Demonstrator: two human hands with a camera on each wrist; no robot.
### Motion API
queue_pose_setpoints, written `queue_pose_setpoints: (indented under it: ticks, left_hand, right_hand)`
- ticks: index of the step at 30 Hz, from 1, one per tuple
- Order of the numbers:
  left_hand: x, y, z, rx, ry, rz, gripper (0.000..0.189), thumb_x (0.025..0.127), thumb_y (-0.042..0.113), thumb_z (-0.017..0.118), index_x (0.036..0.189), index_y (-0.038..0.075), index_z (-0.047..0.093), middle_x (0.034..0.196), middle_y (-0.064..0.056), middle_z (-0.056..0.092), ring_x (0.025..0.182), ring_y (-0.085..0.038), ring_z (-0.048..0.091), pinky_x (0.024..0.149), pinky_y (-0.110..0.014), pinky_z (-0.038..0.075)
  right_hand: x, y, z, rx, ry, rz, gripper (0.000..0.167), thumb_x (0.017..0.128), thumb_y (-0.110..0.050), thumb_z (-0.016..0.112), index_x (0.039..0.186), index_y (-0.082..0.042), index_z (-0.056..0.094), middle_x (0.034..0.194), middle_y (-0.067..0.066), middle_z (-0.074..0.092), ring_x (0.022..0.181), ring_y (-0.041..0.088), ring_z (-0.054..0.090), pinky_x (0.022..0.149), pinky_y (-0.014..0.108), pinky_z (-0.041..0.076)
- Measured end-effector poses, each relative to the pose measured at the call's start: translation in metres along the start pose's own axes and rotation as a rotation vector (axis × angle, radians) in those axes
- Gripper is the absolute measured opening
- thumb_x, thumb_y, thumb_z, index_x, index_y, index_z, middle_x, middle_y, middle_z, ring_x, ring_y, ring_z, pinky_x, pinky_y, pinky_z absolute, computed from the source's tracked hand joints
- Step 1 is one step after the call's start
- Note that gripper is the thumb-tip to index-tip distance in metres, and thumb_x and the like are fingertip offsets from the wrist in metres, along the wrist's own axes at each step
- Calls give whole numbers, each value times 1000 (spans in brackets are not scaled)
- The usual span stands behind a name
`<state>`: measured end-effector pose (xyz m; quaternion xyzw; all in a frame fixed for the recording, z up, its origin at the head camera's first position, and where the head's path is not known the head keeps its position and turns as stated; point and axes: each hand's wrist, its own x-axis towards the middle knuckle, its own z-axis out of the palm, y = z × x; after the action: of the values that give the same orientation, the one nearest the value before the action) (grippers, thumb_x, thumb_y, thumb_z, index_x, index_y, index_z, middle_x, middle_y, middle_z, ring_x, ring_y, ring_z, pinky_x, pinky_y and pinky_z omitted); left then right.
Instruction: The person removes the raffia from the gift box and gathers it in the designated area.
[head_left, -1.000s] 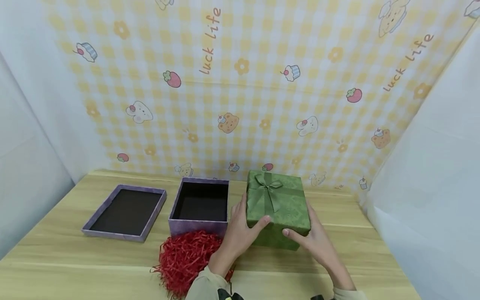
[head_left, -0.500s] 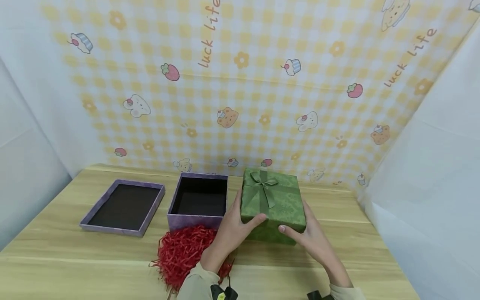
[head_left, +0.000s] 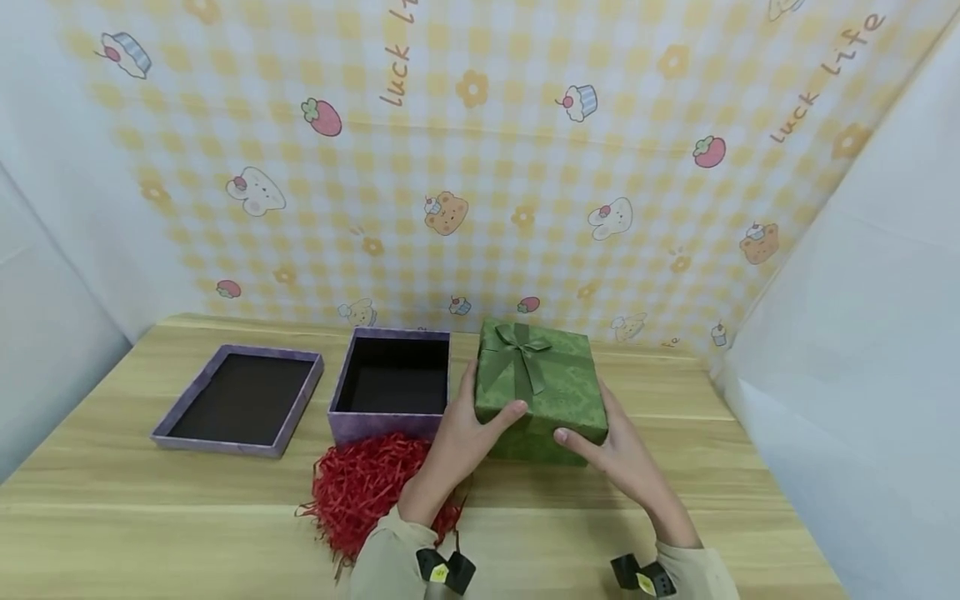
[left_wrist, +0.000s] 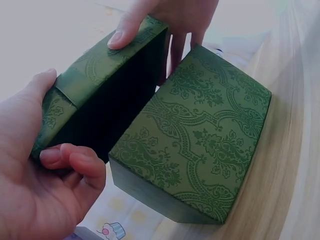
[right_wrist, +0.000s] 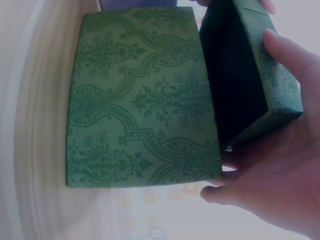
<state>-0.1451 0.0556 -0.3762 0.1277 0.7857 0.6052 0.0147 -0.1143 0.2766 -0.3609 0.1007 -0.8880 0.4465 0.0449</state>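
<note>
Both hands grip the green lid [head_left: 566, 371] of a patterned gift box, which has a ribbon bow [head_left: 521, 348] on top. My left hand [head_left: 459, 433] holds its left side, thumb along the front edge. On the opposite side, my right hand [head_left: 626, 450] has its thumb on the front rim and fingers along the right wall. The wrist views show the lid tilted up from the green box base [left_wrist: 195, 135], with a dark gap along the near side. That base stands on the table, and its contents are hidden.
Left of the green box stands an uncovered purple box [head_left: 390, 427] with a black inside. Its purple lid [head_left: 288, 421] lies upturned farther left. Red shredded paper [head_left: 367, 492] is heaped in front, partly behind the left forearm. A checked cloth [head_left: 525, 167] hangs behind the wooden table [head_left: 187, 525].
The head view has tipped downward, so the boxes and hands appear higher in the picture. Both hands keep their hold on the green lid, with little other visible movement.
</note>
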Motion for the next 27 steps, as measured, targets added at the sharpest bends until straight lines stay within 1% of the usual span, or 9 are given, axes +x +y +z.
queue_pose_setpoints:
  ticks: [6,7,9,11,14,16,19,22,27]
  left_hand:
    - [-2,-1,2,-14,-39,-16,92,85,56,58,150,26,0,151,-11,20,133,-32,28,100,-56,29]
    - [-3,-1,2,-19,-49,-21,92,85,56,57,150,27,-1,151,-12,20,128,-32,36,98,-56,31]
    - [-3,-1,2,-51,-85,-45,91,86,56,56,149,31,-4,131,-19,48,106,-33,56,88,-52,42]
    - [-3,-1,1,-107,-126,-72,89,87,55,56,148,34,-6,93,-19,62,73,-29,61,74,-46,47]
    - [-2,-1,0,-253,-184,-124,87,87,53,56,146,39,-7,50,-6,38,45,-21,41,54,-36,44]
    - [-1,-1,-1,-354,-203,-143,86,88,50,57,146,40,-5,51,-2,34,46,-16,37,55,-33,42]
    - [1,0,-3,-461,-211,-151,82,89,46,58,147,39,-1,55,-1,30,49,-15,34,55,-30,39]
    - [2,1,-6,-509,-212,-119,77,92,40,56,148,36,3,59,-2,28,50,-16,33,55,-30,38]
    - [3,4,-7,-474,-240,-49,71,94,37,54,148,37,8,60,-3,30,50,-18,33,55,-32,38]
  right_hand:
    - [1,2,-3,-22,6,-27,93,80,-37,73,150,-22,13,146,10,29,130,33,31,96,59,31]
    - [1,3,-4,-23,7,-36,92,80,-35,73,150,-22,14,146,10,30,129,33,32,96,59,31]
    - [0,4,-5,-29,8,-45,93,80,-34,74,150,-22,14,146,11,30,129,33,32,96,59,31]
    - [0,4,-7,-35,6,-48,93,80,-34,74,150,-22,14,146,11,29,130,33,31,96,59,30]
    - [0,3,-10,-47,-5,-41,92,82,-36,72,150,-21,13,149,11,24,132,35,27,98,61,27]
    - [-2,2,-14,-30,-18,-26,86,87,-35,66,151,-16,11,151,14,20,135,37,20,99,61,23]
    - [-4,-1,-22,103,-24,-15,67,98,-32,46,149,-5,11,150,21,17,136,38,16,104,58,17]
    - [-3,-4,-30,367,0,-1,58,104,-29,28,145,8,12,144,28,23,133,33,24,108,44,20]
    - [3,-9,-36,584,120,105,59,102,-30,38,135,16,24,120,14,49,107,14,52,91,22,41]
